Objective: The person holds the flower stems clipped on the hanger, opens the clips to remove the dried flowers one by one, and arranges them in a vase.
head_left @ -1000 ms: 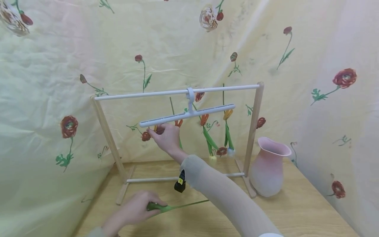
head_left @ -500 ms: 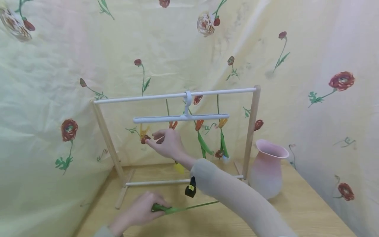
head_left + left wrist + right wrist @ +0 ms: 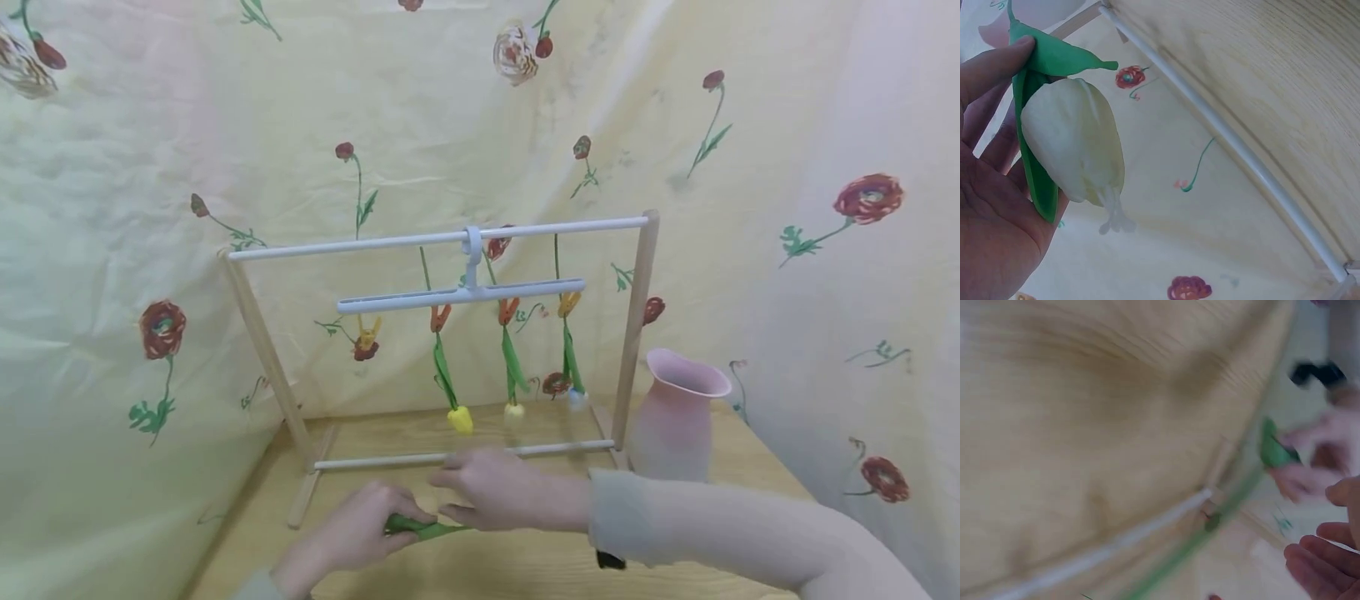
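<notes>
My left hand (image 3: 360, 525) pinches an artificial tulip by its green leaves and stem, low over the table; its cream-white bloom (image 3: 1075, 140) shows below the fingers in the left wrist view. Right beside it, my right hand (image 3: 502, 492) reaches over the tulip's stem with fingers loosely bent, gripping nothing. Above both hands, a white hanger (image 3: 405, 302) hangs from the rack. A yellow clip (image 3: 367, 335) at its left end holds nothing. Further right, orange clips (image 3: 440, 318) and a yellow-orange clip (image 3: 570, 303) hold a yellow tulip (image 3: 461, 420), a pale tulip (image 3: 513, 412) and a bluish tulip (image 3: 577, 399) upside down.
The rack's wooden post (image 3: 270, 358) and white lower bar (image 3: 375, 461) stand just behind the hands. A pink-and-white vase (image 3: 678, 417) stands beside the rack's right post. Floral cloth (image 3: 420, 108) encloses the wooden table (image 3: 720, 467).
My right hand has left the yellow clip at the hanger's left end and come down beside the left hand. The hanger tipped level, then slightly back. The left hand stays nearly still.
</notes>
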A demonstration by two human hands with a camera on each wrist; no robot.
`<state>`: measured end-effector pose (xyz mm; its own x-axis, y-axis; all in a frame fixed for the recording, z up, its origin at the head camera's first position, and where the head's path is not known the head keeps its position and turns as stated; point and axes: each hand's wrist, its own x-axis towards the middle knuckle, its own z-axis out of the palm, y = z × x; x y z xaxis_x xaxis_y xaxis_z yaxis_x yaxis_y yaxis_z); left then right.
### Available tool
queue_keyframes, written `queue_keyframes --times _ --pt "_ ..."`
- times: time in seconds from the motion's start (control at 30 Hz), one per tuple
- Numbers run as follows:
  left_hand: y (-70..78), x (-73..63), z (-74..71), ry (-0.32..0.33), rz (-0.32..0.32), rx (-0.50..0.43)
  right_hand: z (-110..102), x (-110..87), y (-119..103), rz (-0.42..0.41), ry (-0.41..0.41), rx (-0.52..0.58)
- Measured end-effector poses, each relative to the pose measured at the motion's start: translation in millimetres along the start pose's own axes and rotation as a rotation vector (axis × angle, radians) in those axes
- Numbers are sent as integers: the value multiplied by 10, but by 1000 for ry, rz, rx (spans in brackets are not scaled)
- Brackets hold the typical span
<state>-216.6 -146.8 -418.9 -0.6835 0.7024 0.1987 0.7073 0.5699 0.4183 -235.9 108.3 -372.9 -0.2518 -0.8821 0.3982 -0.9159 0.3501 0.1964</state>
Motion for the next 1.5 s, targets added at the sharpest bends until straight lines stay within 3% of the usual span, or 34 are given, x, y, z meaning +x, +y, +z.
queue_keyframes --times 0.13,0.3,0.53,0.7,0.97,1.13,1.2,1.27,1.4,1.5 --pt "55 15 13 -3 -16 -7 33 -316 -78 -18 -48 35" --pt "117 35 5 -4 -24 -23 42 -471 -128 -37 -18 2" --pt "188 90 -17 12 -26 -29 38 -498 -161 13 -68 -20" --pt "217 86 -28 10 -24 -34 57 -484 -180 10 -52 -52" --pt "270 139 -29 31 -15 -4 27 -459 -190 77 -128 -205" --pt "291 202 -50 56 -7 23 -11 -438 -153 95 -128 -250" --pt "293 208 -75 103 -9 25 -25 -428 -125 94 -112 -256" --pt "287 210 -123 196 -15 20 -37 -424 -88 96 -89 -247" --pt "254 243 -321 467 -55 -9 -86 -448 14 139 -3 -188" --pt "206 279 -504 628 -113 -105 -146 -491 108 188 68 -154"
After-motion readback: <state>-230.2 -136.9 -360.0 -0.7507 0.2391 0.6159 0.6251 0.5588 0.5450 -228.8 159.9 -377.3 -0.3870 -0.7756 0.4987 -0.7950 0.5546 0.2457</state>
